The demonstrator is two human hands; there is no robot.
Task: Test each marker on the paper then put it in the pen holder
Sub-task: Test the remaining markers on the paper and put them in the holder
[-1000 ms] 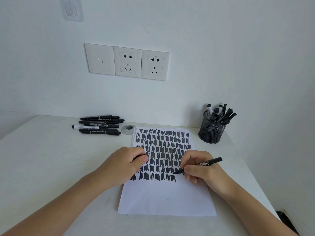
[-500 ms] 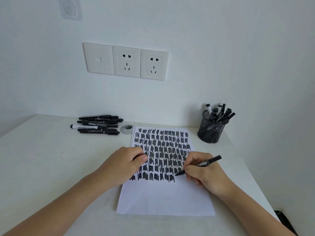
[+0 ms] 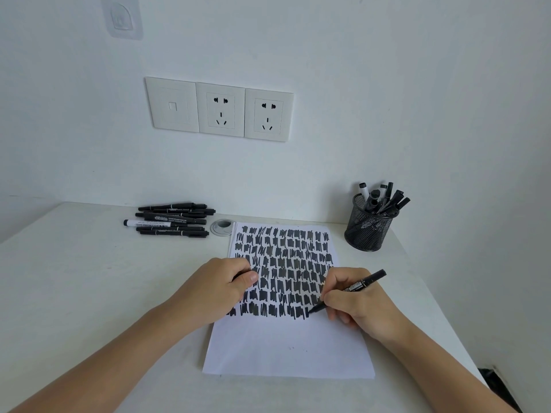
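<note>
A white paper (image 3: 286,347) lies on the desk, its upper half covered in rows of black scribbles. My right hand (image 3: 357,305) grips a black marker (image 3: 365,282) like a pen, with the tip touching the paper at the right end of the bottom scribble row. My left hand (image 3: 214,287) rests on the paper's left edge, its fingers curled and pinching a small black thing, seemingly the marker cap (image 3: 238,276). A black mesh pen holder (image 3: 368,234) with several markers in it stands at the back right.
Several black markers (image 3: 173,219) lie in a pile at the back left, near a round grey desk grommet (image 3: 222,227). Wall sockets (image 3: 220,110) sit above the desk. The desk's right edge runs close to the pen holder.
The marker tip has made short strokes at the right end of the bottom scribble row and now sits slightly lower. My left hand has stayed where it was.
</note>
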